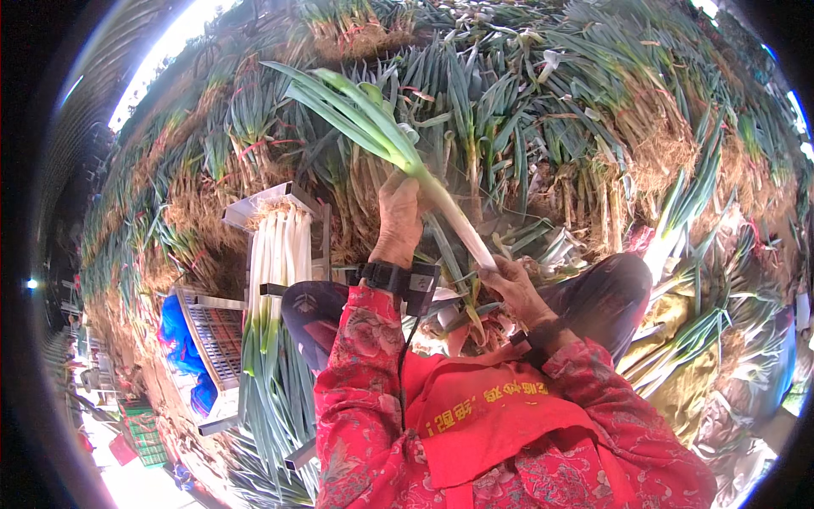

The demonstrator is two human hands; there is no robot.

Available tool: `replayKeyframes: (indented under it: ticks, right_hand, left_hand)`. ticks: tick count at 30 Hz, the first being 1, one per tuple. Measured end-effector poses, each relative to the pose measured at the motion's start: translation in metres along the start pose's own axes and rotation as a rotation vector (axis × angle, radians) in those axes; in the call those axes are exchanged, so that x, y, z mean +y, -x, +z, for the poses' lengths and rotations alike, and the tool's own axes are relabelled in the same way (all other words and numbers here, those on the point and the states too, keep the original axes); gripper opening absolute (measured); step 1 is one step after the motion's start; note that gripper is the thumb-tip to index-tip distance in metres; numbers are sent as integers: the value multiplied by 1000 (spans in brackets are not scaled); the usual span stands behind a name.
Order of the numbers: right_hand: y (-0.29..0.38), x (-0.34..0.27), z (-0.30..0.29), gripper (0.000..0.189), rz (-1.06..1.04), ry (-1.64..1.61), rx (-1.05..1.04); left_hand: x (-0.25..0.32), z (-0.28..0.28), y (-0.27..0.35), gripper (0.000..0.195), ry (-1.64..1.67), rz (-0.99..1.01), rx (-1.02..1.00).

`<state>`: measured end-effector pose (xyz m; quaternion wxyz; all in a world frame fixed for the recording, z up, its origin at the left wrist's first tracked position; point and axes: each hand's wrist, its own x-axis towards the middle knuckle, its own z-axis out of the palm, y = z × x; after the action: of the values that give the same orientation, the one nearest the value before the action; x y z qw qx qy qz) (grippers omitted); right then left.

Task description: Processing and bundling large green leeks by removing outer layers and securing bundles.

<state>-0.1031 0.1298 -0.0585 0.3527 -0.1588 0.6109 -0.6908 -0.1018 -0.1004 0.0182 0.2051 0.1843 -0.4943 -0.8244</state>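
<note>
One thick, long green onion (453, 207) slants across the middle in front of me, its leaves fanning out to the upper left. My left hand (399, 213) is closed around the stalk just below the leaves. At the lower white end, the fingers of my right hand (514, 289) pinch the stalk; the tip is partly hidden by them. Beside my left knee, a bundle of peeled white-stalked onions (280, 254) lies in a metal rack (289, 194), roots against its end plate and leaves trailing towards me.
Bunches of unpeeled onions with roots (648, 127) are heaped ahead and at both sides. Loose leaves and peelings (547, 251) litter the ground between my knees. A slatted seat with blue cloth (181, 343) stands at left, a green crate (143, 432) farther back. Yellow sacking (680, 382) lies at right.
</note>
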Motion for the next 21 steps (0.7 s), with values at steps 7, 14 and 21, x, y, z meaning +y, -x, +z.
replayKeyframes:
  ticks: [7,14,21]
  right_hand:
    - [7,-9,-13,35,231,-222,-325]
    - [25,-7,-13,47,428,-745,-663]
    - [39,37,-11,52,501,-847,-604]
  left_hand:
    - [1,3,9,22,49,28,-31]
    - [-5,-17,6,18,87,-75,-304]
    - [-3,-19,12,21,-188,-326,-793]
